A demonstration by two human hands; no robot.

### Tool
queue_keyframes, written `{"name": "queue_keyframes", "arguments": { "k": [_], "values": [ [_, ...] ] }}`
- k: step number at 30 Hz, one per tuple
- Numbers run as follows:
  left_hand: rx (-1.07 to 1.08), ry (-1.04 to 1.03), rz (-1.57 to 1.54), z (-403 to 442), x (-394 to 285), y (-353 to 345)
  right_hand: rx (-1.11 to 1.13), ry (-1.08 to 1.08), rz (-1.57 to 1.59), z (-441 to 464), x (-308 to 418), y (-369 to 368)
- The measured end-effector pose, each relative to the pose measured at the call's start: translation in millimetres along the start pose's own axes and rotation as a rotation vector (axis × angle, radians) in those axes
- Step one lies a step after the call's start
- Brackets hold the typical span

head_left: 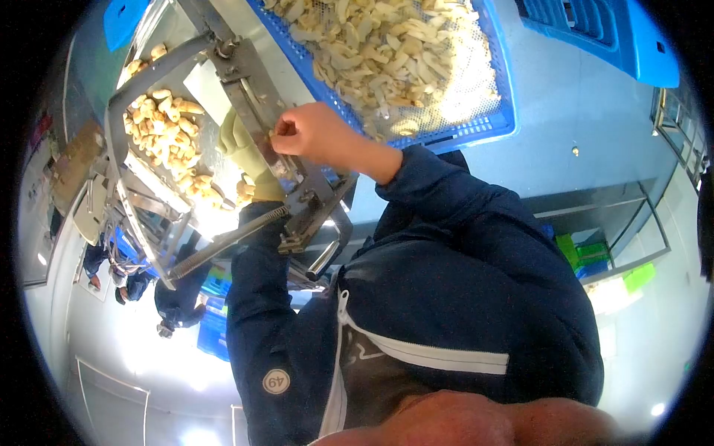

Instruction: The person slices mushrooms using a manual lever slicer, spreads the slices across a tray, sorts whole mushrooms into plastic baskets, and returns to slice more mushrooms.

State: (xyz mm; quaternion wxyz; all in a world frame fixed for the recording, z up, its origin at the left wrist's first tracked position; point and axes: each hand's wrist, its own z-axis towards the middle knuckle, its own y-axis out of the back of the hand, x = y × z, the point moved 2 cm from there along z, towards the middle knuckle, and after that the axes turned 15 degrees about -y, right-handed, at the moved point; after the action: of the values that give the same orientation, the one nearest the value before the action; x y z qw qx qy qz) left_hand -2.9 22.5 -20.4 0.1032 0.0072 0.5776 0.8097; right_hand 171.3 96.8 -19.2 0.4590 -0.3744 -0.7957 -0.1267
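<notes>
My right hand (pixel 316 135), bare, is closed in a pinch above the metal bar of a frame-like device (pixel 256 93). What its fingertips hold, if anything, is hidden. On the other side of that bar is my left hand (pixel 245 152) in a yellow-green glove. The bar covers part of the glove, so its fingers do not show clearly. Beyond the glove, a pile of pale tan, knobbly pieces (pixel 163 130) lies on a metal work surface. Pale cut pieces (pixel 387 56) fill much of a blue mesh basket (pixel 507 97) beyond my right hand.
A long spring (pixel 223 245) and a handle (pixel 325 256) stick out of the device near my body. Another blue crate (pixel 617 37) is at the upper right. Several people in dark clothes (pixel 178 301) are in the background at left. A small piece (pixel 575 151) lies at right.
</notes>
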Motion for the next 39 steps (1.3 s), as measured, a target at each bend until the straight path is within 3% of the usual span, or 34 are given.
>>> {"name": "queue_keyframes", "arguments": {
  "k": [3, 6, 8, 11, 13, 16, 20, 23, 27, 30, 33, 36, 39],
  "values": [
    [-0.011, 0.0, 0.012, -0.2, 2.2, -2.3, -0.028, -0.037, -0.007, -3.5, 1.3, 11.4],
    [-0.022, 0.011, 0.01, -7.4, 9.8, -7.1, -0.063, -0.077, -0.239, 6.5, -24.4, 56.8],
    [-0.041, 0.076, -0.017, -13.8, 14.1, -12.5, -0.187, -0.192, -0.747, 22.9, -45.8, 79.1],
    [-0.043, 0.053, 0.025, -4.3, 6.0, -3.4, -0.523, 0.185, -1.069, 61.3, -95.0, 72.8],
    [-0.022, -0.081, 0.143, 5.8, -1.7, -1.2, -0.426, 0.237, -1.167, 60.2, -125.8, 61.4],
    [0.015, 0.033, 0.012, 21.5, -17.1, 5.3, -0.24, 0.325, -1.275, 21.0, -170.4, 47.7],
    [-0.028, -0.006, 0.112, 18.2, -17.3, 3.0, -0.086, 0.342, -1.333, -26.8, -203.5, 53.5],
    [0.014, -0.036, 0.078, 40.8, -37.9, 11.9, -0.105, 0.361, -1.218, -33.6, -189.0, 71.2],
    [0.03, 0.065, 0.015, 14.9, -11.3, -0.4, 0.013, 0.344, -1.313, -35.5, -211.9, 91.1],
    [0.146, 0.174, 0.03, 10.0, -18.8, 8.0, -0.06, 0.194, -1.324, -63.5, -217.1, 121.7],
    [0.091, 0.066, 0.059, 15.7, -17.0, 6.5, -0.174, 0.058, -1.345, -72.2, -206.8, 152.5],
    [0.02, -0.025, 0.063, 20.9, -22.5, 7.8, -0.31, 0.107, -1.113, -63.7, -201.2, 100.6],
    [-0.026, -0.071, 0.031, 25.5, -23.8, 5.4, -0.227, 0.286, -1.143, -45.6, -191.7, 42.2]
  ]
}}
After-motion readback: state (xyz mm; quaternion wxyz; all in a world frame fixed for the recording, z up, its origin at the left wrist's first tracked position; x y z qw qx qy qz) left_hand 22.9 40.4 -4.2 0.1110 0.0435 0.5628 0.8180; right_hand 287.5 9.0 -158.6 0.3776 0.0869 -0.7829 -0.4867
